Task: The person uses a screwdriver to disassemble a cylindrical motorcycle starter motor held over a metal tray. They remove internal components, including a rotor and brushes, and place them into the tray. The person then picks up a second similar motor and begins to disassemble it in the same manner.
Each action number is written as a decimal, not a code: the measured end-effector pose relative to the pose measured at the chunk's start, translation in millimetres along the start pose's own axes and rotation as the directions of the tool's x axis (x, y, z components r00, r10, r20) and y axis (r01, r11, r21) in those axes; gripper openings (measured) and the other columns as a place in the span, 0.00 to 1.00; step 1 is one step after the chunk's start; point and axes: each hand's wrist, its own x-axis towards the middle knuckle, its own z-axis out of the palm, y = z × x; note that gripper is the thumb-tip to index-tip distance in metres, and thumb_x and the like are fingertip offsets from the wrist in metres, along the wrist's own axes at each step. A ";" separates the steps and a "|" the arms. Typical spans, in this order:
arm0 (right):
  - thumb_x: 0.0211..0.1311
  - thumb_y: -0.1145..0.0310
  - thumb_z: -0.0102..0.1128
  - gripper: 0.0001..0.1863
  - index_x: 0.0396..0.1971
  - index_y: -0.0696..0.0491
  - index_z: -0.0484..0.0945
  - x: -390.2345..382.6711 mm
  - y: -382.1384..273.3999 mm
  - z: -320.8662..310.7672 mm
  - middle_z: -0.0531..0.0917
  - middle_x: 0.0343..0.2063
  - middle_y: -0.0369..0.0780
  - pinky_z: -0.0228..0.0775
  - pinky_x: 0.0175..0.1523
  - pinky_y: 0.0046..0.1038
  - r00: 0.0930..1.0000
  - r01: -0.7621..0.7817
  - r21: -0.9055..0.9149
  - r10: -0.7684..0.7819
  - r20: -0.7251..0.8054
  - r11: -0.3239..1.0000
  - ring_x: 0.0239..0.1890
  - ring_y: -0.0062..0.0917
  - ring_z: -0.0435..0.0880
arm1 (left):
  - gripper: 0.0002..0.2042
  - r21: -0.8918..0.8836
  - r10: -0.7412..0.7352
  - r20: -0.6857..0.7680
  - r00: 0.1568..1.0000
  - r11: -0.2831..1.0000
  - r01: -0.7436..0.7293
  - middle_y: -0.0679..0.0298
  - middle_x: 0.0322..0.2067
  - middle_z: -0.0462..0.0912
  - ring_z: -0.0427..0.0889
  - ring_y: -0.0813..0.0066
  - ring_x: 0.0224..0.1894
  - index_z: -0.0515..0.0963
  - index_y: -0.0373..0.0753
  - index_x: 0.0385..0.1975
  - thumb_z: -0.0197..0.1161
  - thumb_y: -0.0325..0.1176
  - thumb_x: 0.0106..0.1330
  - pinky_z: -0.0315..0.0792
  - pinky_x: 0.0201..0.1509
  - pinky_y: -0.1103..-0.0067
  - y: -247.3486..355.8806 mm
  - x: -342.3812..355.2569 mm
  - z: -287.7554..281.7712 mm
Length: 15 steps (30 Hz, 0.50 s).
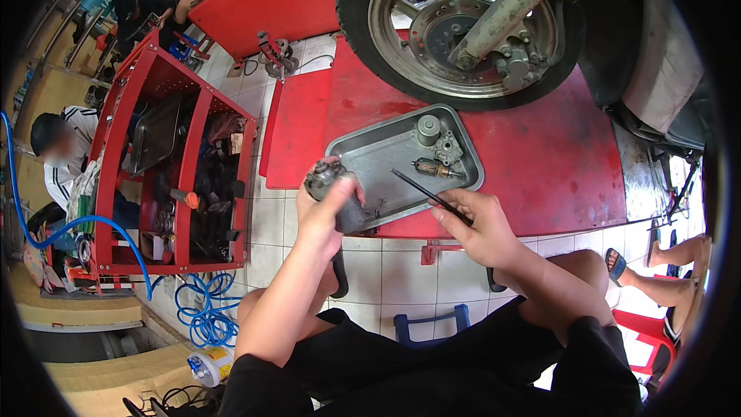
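My left hand (328, 205) is closed around a dark grey, grimy cylindrical motor part (351, 215), held over the near left corner of a metal tray (370, 139). Between the fingers of my right hand (478, 224) is a thin black rod-shaped tool (421, 187). Its tip points up and left over the tray, apart from the motor part; its exact kind I cannot make out. At the tray's right side lie a silvery metal cylinder (428, 130), a cast metal cover (447, 150) and a motor armature (434, 168) with copper-coloured windings. Small bits lie by the tray's near edge.
The tray rests on a red lift platform (571, 177), below a motorcycle wheel (355, 31). A red tool cart (181, 208) stands left, near a coiled blue hose (204, 313). A person (69, 147) is behind the cart; another person's legs (656, 286) show at right.
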 end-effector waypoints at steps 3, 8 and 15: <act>0.66 0.68 0.64 0.15 0.45 0.64 0.79 0.9 4.5 3.9 0.79 0.21 0.41 0.69 0.31 0.26 0.997 -0.073 0.082 0.072 0.015 0.994 0.24 0.18 0.74 | 0.22 -0.348 -0.226 -0.018 0.974 0.914 0.206 0.63 0.34 0.77 0.78 0.68 0.35 0.72 0.45 0.51 0.69 0.49 0.64 0.75 0.42 0.71 -11.8 4.6 -10.2; 0.70 0.68 0.60 0.14 0.48 0.63 0.79 -0.4 -3.6 9.1 0.79 0.24 0.37 0.68 0.31 0.24 0.993 -0.082 0.097 0.072 0.097 0.992 0.24 0.16 0.73 | 0.25 -0.304 -0.259 -0.007 0.966 0.921 0.245 0.61 0.35 0.79 0.80 0.68 0.36 0.70 0.44 0.53 0.72 0.47 0.63 0.77 0.41 0.70 -15.8 -1.3 -11.9; 0.76 0.67 0.50 0.17 0.58 0.57 0.75 -3.8 -12.9 -0.9 0.78 0.32 0.34 0.67 0.31 0.19 0.857 -0.500 0.409 0.365 0.364 0.764 0.26 0.15 0.72 | 0.34 -0.286 -0.206 0.137 0.969 0.928 0.238 0.57 0.37 0.78 0.81 0.64 0.37 0.66 0.41 0.59 0.76 0.47 0.58 0.77 0.43 0.69 -18.6 -13.4 -5.5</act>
